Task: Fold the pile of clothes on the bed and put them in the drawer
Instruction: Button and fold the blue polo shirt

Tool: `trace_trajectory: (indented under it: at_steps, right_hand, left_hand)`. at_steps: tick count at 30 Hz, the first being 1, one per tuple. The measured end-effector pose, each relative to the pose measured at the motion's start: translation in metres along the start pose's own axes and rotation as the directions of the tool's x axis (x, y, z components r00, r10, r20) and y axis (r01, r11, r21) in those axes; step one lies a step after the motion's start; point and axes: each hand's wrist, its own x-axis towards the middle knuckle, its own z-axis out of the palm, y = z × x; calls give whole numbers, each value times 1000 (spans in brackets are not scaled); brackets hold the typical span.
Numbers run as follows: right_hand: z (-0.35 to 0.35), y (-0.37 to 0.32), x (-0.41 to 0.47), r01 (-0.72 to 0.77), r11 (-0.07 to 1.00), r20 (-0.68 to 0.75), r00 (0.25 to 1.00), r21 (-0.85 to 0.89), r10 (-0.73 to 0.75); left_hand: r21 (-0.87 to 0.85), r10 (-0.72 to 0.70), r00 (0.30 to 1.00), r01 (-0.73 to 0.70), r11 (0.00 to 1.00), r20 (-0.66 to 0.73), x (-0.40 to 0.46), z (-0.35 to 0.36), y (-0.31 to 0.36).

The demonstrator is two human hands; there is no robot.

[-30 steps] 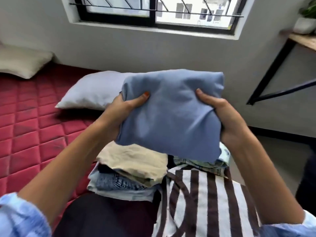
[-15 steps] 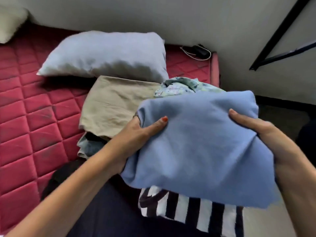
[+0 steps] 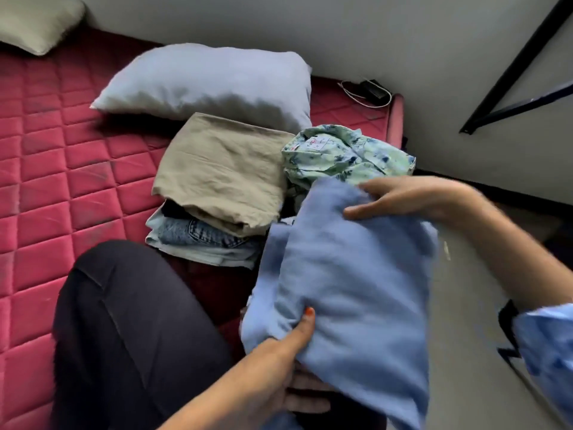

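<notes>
A folded light-blue garment is held over my lap at the lower right. My left hand grips its near edge from below, thumb on top. My right hand holds its far top edge with fingers curled over the cloth. Behind it on the red mattress lies a stack of folded clothes: a beige piece on top of blue jeans. A green patterned shirt lies crumpled beside the stack, partly hidden by the blue garment. No drawer is in view.
A grey-blue pillow lies behind the stack, and a beige pillow at the far left corner. A charger with its cable sits at the mattress corner. My dark-trousered leg crosses the bed. A black table frame stands right.
The blue garment has come down and to the right, turning lengthwise. My left hand slid to its near bottom edge and my right hand to its far top. The view tilted down.
</notes>
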Motion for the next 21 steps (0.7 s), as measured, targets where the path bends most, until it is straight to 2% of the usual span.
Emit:
trace_trajectory:
  at_steps: [1,2,3,8,11,13,15,17,21]
  right_hand:
    - [15,7,21,-29,971,-8,1000,-238,28]
    - [33,14,39,-47,913,-21,999,-405,42]
    - [51,24,53,-63,867,-49,998,-495,45]
    - [78,40,62,-139,847,-323,945,-513,-40]
    - [85,26,47,-83,795,-367,913,-601,-182]
    - [98,11,37,63,799,-367,865,-598,-343]
    - [113,-2,32,180,821,-367,828,-542,-423]
    - [131,-3,41,185,817,-364,826,-546,-430]
    - [154,16,55,123,794,-414,801,-595,-433]
  left_hand:
    - [18,-15,999,16,1000,-31,13,-1,-9]
    - [15,-9,998,10,1000,-67,25,-4,-16]
    - [5,13,995,-13,1000,-95,35,-7,-22]
    - [20,93,992,-91,996,-80,51,-11,-33]
    - [57,116,985,-109,992,-128,58,-5,-38]
    - [107,119,973,-100,989,-197,62,0,-35]
    - [205,134,963,-85,975,-235,65,3,-27]
    - [309,168,948,-80,948,-270,72,3,-22]
    - [418,126,952,3,908,-280,79,-2,-23]
